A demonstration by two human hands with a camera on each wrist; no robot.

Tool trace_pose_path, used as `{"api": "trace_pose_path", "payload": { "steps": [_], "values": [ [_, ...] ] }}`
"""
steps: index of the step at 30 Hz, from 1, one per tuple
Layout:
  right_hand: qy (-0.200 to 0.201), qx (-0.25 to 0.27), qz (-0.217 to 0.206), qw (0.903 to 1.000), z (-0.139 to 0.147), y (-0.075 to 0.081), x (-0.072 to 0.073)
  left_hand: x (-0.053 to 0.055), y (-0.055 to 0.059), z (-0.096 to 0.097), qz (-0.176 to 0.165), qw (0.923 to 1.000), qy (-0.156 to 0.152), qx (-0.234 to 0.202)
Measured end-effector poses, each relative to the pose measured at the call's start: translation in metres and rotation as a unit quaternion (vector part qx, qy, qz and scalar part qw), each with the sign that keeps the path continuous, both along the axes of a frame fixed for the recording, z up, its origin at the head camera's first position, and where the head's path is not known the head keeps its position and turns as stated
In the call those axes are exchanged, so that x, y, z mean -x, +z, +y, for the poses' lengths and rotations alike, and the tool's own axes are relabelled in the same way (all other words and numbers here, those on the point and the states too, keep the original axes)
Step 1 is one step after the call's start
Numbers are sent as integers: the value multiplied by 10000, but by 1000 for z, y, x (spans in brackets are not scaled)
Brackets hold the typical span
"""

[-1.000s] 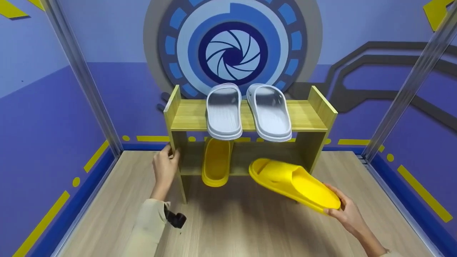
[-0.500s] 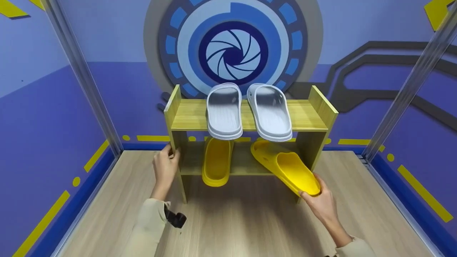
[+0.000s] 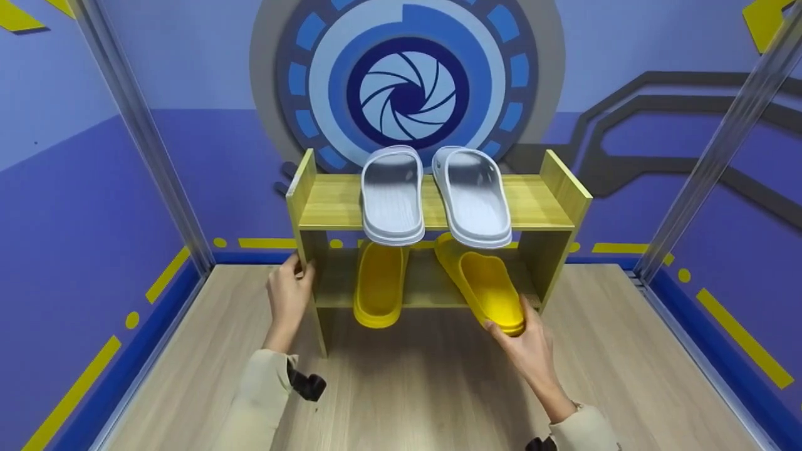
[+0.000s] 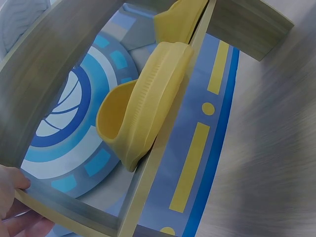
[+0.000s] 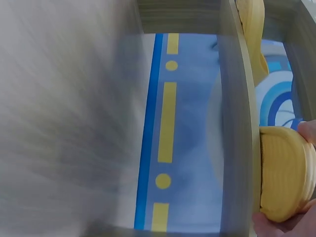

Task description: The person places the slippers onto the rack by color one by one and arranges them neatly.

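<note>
A small two-tier wooden shoe rack point(image 3: 536, 203) stands before me. My left hand point(image 3: 289, 294) pinches the front edge of its left side panel, thumb inside in the left wrist view. With my right hand point(image 3: 531, 347) I grip the heel end of a yellow slipper point(image 3: 492, 291) between thumb and fingers. That slipper lies toe inward on the lower shelf, angled, its heel jutting over the front edge; the right wrist view shows its sole point(image 5: 282, 173) at the shelf edge. Another yellow slipper point(image 3: 380, 285) rests on the left of the same shelf, its toe hidden under the upper shelf.
Two pale grey slippers point(image 3: 393, 200) sit side by side on the upper shelf, heels past its front edge. The rack stands on a wood-look tabletop point(image 3: 401, 401). Blue printed walls point(image 3: 207, 169) and metal posts point(image 3: 125, 94) enclose the back and sides.
My right hand has carried the yellow slipper left and inward, from in front of the rack onto the lower shelf, turning it straighter. My left hand has stayed on the side panel.
</note>
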State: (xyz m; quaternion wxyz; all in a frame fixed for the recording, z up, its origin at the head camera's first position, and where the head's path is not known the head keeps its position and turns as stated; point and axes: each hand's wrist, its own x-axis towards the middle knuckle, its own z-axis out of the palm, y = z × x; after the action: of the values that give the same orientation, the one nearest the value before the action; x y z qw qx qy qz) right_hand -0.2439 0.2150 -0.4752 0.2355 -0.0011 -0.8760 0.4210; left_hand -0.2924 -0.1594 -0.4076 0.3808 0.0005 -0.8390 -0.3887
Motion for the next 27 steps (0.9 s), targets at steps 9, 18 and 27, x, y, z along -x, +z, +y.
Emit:
{"api": "trace_pose_path", "payload": {
  "steps": [9, 18, 27],
  "values": [
    [451, 209, 344, 9982, -26, -1, -2, 0, 1, 1, -9, 9999, 66, 83],
    [475, 300, 750, 9956, -42, -6, 6, 0, 0, 1, -7, 10000, 51, 34],
    [589, 319, 654, 9956, -33, -5, 8, -1, 0, 0, -93, 9999, -49, 8]
  ]
}}
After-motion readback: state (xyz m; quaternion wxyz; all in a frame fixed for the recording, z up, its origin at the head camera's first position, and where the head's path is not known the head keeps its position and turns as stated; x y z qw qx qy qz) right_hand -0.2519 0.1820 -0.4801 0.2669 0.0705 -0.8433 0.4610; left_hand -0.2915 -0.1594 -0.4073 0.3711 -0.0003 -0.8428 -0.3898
